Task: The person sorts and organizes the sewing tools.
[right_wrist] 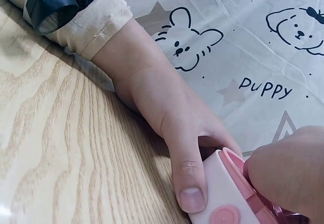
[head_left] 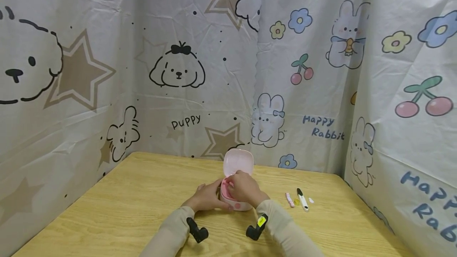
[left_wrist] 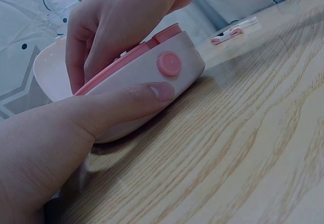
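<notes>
A small white and pink box point(head_left: 235, 206) stands on the table with its pale pink lid point(head_left: 238, 162) raised at the back. A round pink button point(left_wrist: 169, 63) marks its front, and a pink tray lines its top. My left hand point(head_left: 206, 198) grips the box from the left, its thumb along the front wall and its fingers round the side. Over the top comes my right hand point(head_left: 246, 188), its bent fingers reaching down into the box. The fingertips are hidden there, and I cannot tell whether they hold anything.
To the right of the box on the wooden table point(head_left: 160, 177) lie a small pink item point(head_left: 289, 200), a yellow piece point(head_left: 296, 202), a slim white tool with a black end point(head_left: 302, 200) and a small white piece point(head_left: 311, 200). A printed curtain point(head_left: 178, 106) hangs behind the table.
</notes>
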A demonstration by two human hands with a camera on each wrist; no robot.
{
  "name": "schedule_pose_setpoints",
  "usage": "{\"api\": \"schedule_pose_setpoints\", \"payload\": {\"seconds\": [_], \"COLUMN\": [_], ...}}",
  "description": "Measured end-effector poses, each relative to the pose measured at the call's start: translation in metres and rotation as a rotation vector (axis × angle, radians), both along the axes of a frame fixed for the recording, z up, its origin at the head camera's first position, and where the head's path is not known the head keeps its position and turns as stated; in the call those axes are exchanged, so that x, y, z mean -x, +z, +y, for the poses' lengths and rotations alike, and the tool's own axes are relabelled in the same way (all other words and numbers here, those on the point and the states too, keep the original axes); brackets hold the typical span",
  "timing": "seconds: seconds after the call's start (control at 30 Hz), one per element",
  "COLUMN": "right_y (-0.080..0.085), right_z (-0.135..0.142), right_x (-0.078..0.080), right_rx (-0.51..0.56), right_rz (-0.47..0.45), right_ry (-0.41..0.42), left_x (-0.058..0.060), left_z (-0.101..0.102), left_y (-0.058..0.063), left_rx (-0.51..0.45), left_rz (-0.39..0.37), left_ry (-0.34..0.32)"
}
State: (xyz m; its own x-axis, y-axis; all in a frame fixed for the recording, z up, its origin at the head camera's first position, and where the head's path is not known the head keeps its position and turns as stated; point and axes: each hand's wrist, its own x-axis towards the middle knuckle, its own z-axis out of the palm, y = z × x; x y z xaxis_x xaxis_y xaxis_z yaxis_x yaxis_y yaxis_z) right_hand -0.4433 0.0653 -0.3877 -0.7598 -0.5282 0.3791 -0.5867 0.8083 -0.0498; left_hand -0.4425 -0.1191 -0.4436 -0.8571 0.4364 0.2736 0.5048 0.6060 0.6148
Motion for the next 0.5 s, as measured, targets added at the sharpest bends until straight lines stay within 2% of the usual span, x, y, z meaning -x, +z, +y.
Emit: {"api": "schedule_pose_setpoints", "payload": {"seconds": [0.5], "right_y": [-0.0021], "right_z": [-0.0012], "right_x": [-0.0027], "right_rx": [-0.001], "right_rz": [0.054], "right_ry": [0.002], "left_x": [-0.0013], "left_z": [0.0005], "left_y": [0.0002], "left_rx": [-0.02], "left_rz": [-0.001], "left_ry": [0.011]}}
